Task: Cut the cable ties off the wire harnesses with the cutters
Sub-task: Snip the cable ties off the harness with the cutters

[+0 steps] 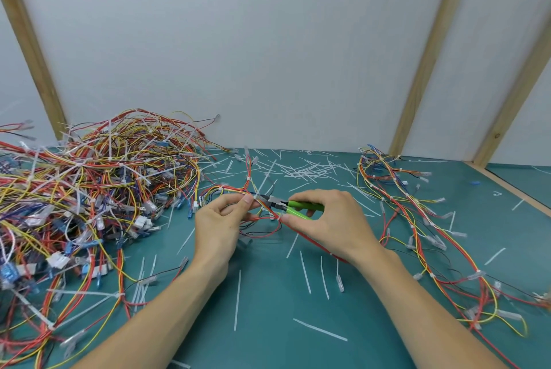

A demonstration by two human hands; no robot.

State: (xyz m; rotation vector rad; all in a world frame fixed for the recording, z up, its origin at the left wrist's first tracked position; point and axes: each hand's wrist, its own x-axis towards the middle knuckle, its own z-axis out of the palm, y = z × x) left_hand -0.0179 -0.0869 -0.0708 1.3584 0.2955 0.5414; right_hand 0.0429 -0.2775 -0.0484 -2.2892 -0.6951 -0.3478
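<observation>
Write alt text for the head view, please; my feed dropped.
The right hand grips green-handled cutters, their tip at a cable tie on the wire harness pinched by the left hand. Cut ties litter the green mat.

Single head view, close, facing forward-down over green table (268, 294).

Harness pile (89, 189) left of hands, harnesses (417, 219) right.

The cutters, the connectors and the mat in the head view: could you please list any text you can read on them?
None can be read.
Green-handled cutters: no marking visible.
Connectors in the harness pile: too small and blurred to tell.
Teal mat: no print visible.
</observation>
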